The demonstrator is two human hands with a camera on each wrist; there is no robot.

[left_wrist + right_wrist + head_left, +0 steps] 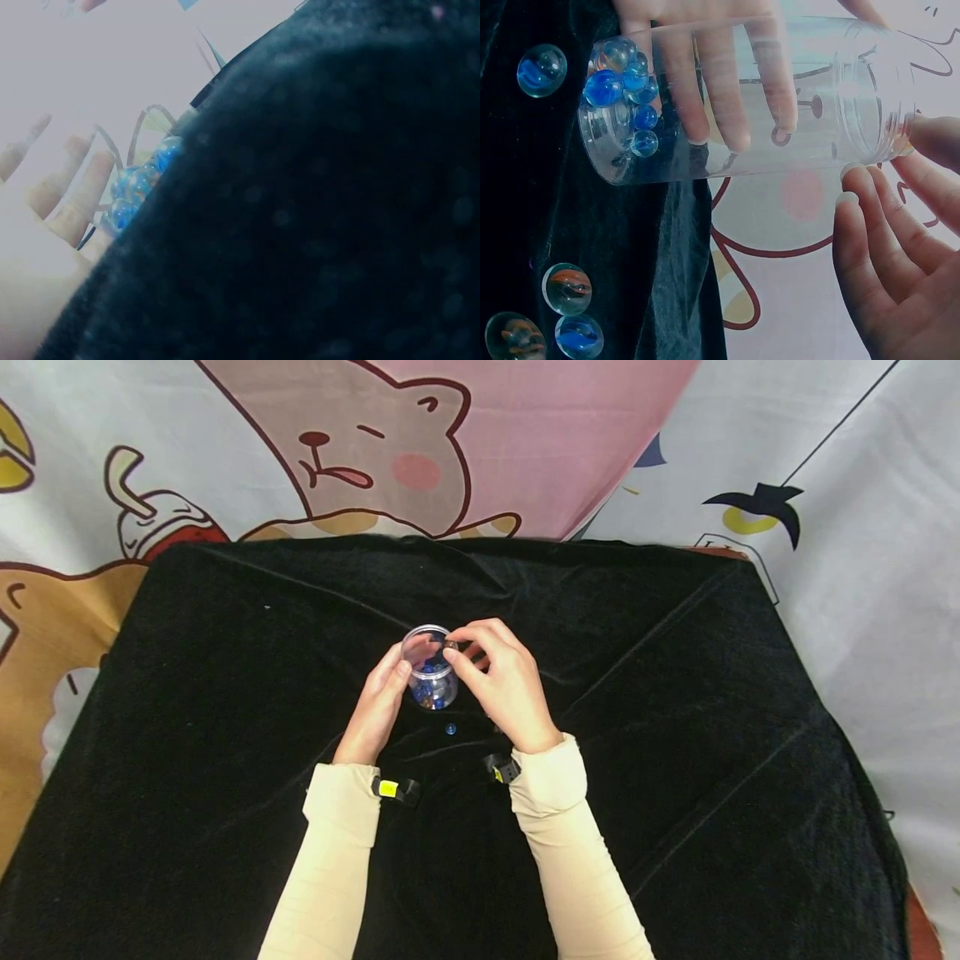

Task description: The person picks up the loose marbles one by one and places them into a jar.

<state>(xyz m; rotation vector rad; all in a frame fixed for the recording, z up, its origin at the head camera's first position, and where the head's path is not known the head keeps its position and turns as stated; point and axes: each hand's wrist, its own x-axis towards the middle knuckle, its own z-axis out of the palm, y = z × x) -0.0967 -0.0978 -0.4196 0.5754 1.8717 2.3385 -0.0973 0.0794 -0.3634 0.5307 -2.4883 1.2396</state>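
Observation:
A clear plastic jar (435,689) stands upright on the black cloth, its mouth open. Blue and orange-streaked glass marbles (622,86) lie at its bottom. My left hand (381,702) grips the jar from the left, the thumb near the rim and the fingers around the far side. Between thumb and index finger, my right hand (506,681) pinches a brownish marble (452,645) right at the jar's rim. The other right fingers are bent beside the jar. In the left wrist view, the marbles (139,184) show beside the left fingers (86,195), partly hidden by dark cloth.
Close in front of the jar lies a loose blue marble (451,728). Several more loose marbles, including an orange-streaked one (567,289), show in the right wrist view. The black cloth (712,760) has folds. A curtain with cartoon animals (555,443) hangs behind.

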